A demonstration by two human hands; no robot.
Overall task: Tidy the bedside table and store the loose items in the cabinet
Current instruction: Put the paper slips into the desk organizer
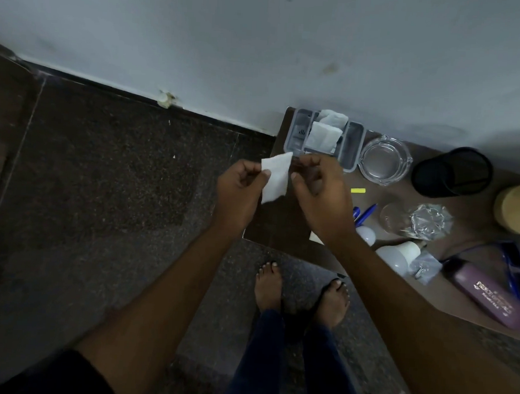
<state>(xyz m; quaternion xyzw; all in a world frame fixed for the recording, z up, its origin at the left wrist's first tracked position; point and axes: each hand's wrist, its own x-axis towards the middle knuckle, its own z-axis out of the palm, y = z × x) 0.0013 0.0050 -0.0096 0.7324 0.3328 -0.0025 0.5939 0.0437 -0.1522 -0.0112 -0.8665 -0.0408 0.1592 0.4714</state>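
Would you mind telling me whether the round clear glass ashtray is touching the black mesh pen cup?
Apart. The head view shows a strip of brown tabletop between the glass ashtray and the black mesh cup.

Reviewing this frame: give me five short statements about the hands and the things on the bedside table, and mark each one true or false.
1. Both hands hold one white tissue in the air. True: the left hand pinches its left edge and the right hand its upper right corner.
2. The grey organiser tray is empty. False: folded white tissues lie in it.
3. The glass ashtray stands between the tray and the black mesh pen holder. True.
4. The purple spectacle case lies on the floor. False: it lies on the table, near the front edge.
5. The blue pen stands in the pen holder. False: it lies on the table by the right hand.
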